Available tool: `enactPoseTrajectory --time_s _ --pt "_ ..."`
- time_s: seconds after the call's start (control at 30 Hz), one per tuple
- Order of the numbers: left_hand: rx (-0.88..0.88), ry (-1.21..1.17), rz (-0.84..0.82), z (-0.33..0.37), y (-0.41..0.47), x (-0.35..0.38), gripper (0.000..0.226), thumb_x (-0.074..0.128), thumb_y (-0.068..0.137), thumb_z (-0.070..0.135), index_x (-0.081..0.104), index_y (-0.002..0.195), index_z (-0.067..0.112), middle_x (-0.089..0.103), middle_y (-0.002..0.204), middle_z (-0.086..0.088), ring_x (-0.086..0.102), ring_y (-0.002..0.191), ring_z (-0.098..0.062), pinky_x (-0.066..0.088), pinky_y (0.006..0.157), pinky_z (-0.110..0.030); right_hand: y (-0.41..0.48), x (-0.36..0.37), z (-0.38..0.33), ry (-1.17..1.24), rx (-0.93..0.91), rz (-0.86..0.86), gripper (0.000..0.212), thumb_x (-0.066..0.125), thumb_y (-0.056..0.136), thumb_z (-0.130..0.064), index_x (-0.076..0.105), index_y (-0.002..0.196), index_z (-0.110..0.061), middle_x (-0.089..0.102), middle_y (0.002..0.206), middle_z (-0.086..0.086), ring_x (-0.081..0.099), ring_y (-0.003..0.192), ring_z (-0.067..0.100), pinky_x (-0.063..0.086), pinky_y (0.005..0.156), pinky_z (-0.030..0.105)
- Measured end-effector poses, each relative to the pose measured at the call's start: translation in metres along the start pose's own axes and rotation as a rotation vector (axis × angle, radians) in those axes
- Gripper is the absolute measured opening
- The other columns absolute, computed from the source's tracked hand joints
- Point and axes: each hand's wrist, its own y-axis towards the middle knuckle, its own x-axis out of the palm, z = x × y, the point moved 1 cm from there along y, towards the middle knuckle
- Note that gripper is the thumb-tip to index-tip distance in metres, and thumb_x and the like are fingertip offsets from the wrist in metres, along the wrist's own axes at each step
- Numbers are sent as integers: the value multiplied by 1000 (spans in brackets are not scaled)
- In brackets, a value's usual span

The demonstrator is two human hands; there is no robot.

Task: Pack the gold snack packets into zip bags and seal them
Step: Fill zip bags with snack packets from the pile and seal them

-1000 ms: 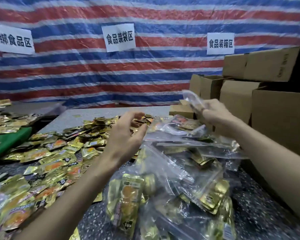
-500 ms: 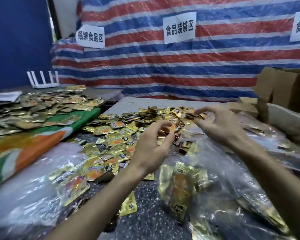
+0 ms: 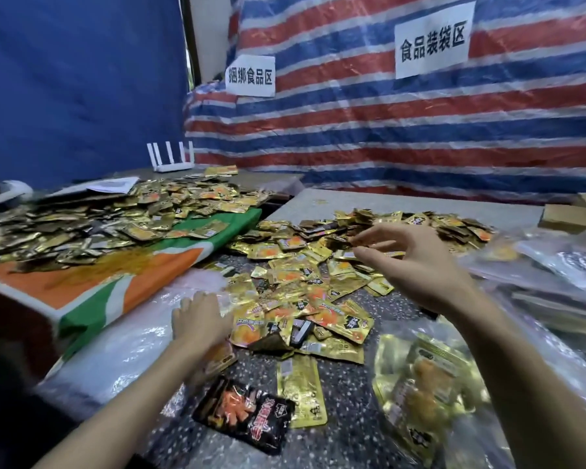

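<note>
Now hovering the right hand (image 3: 416,265) low over the near side of the gold packets (image 3: 305,275), fingers fanned and loosely bent, forefinger and thumb tips close together above the heap, gripping nothing visible. Resting the left hand (image 3: 200,319) palm down, fingers straight, on the edge of the stack of clear bags (image 3: 122,336), just beside the heap's left fringe, so pressing rather than pinching. Looking, by all appearances, at the start of a fresh round: going for an empty bag on one side, lining up a pick on the other.

Expecting feather-light goods here: thin foil, slick, crinkly, flat, sliding easily over the speckled table (image 3: 352,445). Better pinching one by a crimped edge or corner than pushing down on its face. Better taking one off the top too, to avoid dragging overlapping neighbours along. Expecting the clear bags to be limp and clingy, so peeling off a single one by its mouth.

Finding the heap directly beneath and ahead of the right fingertips, near but not plainly touching, with the nearest loose ones lying between both hands. Spotting a filled bag (image 3: 420,384) lying under the right wrist, seal impossible to judge. Spotting a black packet (image 3: 244,414) just beside the left forearm: not gold, so probably leaving that out.
</note>
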Motion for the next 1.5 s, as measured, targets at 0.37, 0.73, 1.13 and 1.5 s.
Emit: enactPoseTrajectory --time_s 0.37,0.73,1.13,1.5 --pt "-13 -599 443 13 0 -42 21 59 98 24 75 108 14 74 100 0 66 91 -23 55 78 -37 -4 -7 17 113 136 -45 17 64 94 -33 74 99 -20 75 93 -6 70 86 10 56 74 28" --pt "1175 -792 532 108 -101 -54 19 62 94 11 75 102 0 71 112 -7 68 107 -18 55 88 -36 -14 -4 10 523 410 -297 36 65 92 -42 74 75 -12 69 69 6 63 52 17 51 47 26" --pt "1293 -672 461 106 -110 -34 14 69 92 19 79 99 11 74 109 4 69 106 -12 54 85 -35 -19 -16 2 342 401 -402 19 64 93 -5 66 92 14 63 72 17 59 55 17 53 46 26" --pt "608 -1348 -282 124 -121 -57 27 59 90 34 71 74 16 68 71 -7 64 66 -18 50 61 -24 -19 -14 5 362 334 -504 14 75 86 -12 71 82 1 70 69 13 64 55 16 50 47 21"
